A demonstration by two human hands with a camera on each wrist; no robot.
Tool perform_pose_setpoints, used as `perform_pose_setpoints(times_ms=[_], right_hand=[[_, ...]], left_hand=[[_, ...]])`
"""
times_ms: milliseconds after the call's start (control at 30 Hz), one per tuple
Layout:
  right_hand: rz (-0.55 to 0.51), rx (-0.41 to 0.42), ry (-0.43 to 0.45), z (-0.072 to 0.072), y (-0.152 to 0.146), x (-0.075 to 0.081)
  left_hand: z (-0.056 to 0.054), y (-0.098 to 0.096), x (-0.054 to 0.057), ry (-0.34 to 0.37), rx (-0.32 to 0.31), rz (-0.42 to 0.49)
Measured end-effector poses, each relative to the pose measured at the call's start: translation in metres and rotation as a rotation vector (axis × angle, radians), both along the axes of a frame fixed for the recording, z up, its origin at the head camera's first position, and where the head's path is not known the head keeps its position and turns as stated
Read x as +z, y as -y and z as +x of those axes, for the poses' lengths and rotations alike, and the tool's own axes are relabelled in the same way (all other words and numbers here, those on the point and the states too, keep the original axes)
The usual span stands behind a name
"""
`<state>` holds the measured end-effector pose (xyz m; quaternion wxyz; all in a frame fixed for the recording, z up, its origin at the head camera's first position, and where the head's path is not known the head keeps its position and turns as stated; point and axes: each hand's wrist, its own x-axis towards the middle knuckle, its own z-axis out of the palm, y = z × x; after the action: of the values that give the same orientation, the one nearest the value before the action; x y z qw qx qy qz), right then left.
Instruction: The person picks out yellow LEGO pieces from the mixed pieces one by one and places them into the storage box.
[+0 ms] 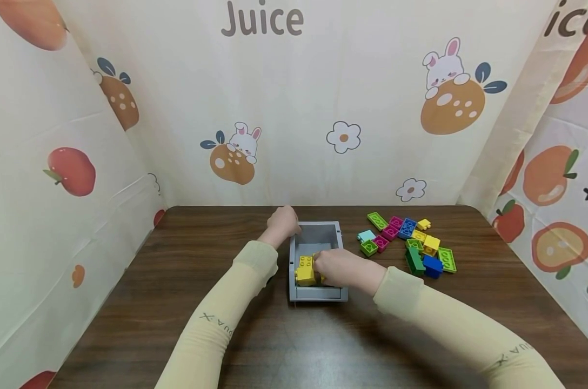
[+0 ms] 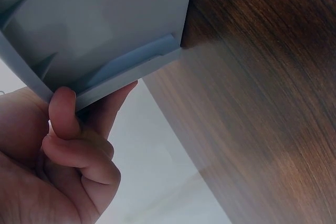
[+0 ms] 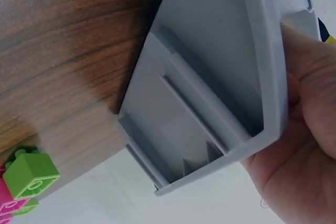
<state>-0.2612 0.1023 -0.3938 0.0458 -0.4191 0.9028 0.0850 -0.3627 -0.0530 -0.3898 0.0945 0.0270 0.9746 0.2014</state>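
Observation:
A grey plastic box (image 1: 318, 294) stands on the table, its long side running away from me. My left hand (image 1: 283, 221) grips its far left corner; in the left wrist view curled fingers (image 2: 64, 111) hook round the lower edge of the box wall (image 2: 105, 19). Reaching over the right wall, my right hand (image 1: 341, 267) has its fingers down in the box around a yellow brick (image 1: 322, 280), mostly covered by the hand. Beside it in the box sit other yellow bricks (image 1: 305, 275). The right wrist view shows the hand (image 3: 310, 114) behind the ribbed outer wall (image 3: 210, 77), fingertips hidden.
To the right of the box lies a loose group of building bricks: dark blue (image 1: 407, 228), magenta (image 1: 390, 232), yellow (image 1: 431, 245), dark green (image 1: 414, 261) and a light green plate (image 1: 447, 260). A printed curtain (image 1: 294, 162) hangs behind the brown wooden table (image 1: 187, 302).

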Motion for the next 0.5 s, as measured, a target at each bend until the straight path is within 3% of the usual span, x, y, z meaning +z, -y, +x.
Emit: perform_pose_setpoints(times_ms=[500], right_hand=[[-0.028, -0.008, 0.034, -0.001, 0.000, 0.024]], left_hand=[[0.001, 0.001, 0.000, -0.020, -0.007, -0.010]])
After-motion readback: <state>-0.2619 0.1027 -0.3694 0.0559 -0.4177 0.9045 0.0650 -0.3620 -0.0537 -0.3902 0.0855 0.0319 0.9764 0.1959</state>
